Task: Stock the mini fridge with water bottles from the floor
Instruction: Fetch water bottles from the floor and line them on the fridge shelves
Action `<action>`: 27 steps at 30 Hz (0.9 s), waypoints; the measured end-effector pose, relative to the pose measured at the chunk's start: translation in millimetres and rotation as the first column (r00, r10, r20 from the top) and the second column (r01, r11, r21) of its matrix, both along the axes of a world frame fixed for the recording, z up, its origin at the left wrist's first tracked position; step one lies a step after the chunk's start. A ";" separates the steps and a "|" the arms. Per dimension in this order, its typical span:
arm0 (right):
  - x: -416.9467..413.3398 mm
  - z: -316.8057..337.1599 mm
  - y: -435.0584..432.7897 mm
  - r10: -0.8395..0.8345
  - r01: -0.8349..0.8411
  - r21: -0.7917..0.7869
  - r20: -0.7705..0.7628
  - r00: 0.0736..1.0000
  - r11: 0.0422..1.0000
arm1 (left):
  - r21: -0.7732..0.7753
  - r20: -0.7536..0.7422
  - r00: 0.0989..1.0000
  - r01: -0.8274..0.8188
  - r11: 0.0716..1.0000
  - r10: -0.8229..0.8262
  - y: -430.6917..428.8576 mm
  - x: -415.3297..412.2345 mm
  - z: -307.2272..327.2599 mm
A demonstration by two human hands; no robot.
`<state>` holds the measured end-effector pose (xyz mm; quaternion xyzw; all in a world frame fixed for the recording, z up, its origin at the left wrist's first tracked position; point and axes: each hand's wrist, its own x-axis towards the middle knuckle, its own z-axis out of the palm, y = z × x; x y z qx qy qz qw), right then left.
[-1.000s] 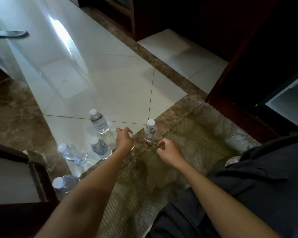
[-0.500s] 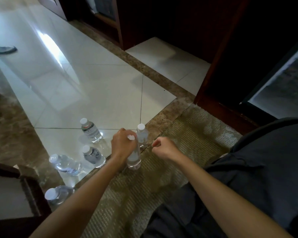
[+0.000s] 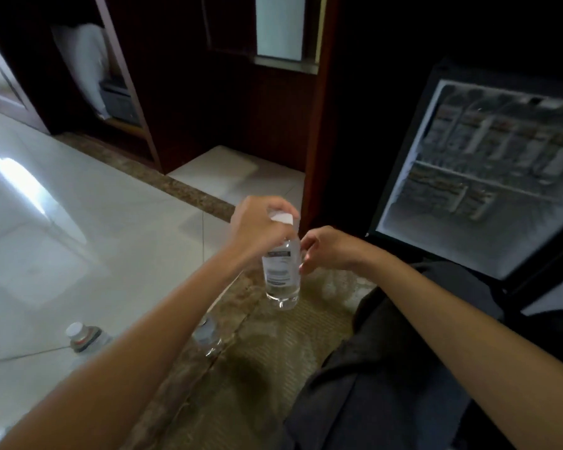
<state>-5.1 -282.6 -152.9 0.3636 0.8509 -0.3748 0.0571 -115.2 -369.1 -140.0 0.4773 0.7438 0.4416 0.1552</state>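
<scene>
Held bottle (image 3: 281, 271) hung upright over the rug (image 3: 273, 378), left hand (image 3: 257, 225) on its top, right hand (image 3: 329, 248) just right of it. Mini fridge (image 3: 488, 177) stood far right. Near left, one floor bottle (image 3: 85, 339) sat on the tiles (image 3: 111, 222), another bottle (image 3: 207, 334) at the rug's edge, partly behind the left forearm.

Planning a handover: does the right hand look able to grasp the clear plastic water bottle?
Likely yes: the right hand sits beside the clear plastic water bottle; the left hand grips only its top.
</scene>
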 end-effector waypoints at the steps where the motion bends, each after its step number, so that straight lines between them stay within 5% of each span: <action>1: 7.1 4.8 11.6 -0.007 0.007 0.007 -0.007 1.000 1.000 | 0.008 0.011 0.999 0.031 0.999 -0.032 15.1 6.2 8.5; 15: 125.6 7.5 164.8 -0.327 0.327 -0.051 -0.295 0.898 0.944 | 0.003 0.085 0.917 0.391 0.920 -0.390 220.5 117.7 42.7; 27: 184.6 -88.5 299.9 -0.713 0.756 -0.003 -0.338 0.615 0.654 | -0.055 0.285 0.799 0.566 0.823 -0.530 381.6 184.7 -34.8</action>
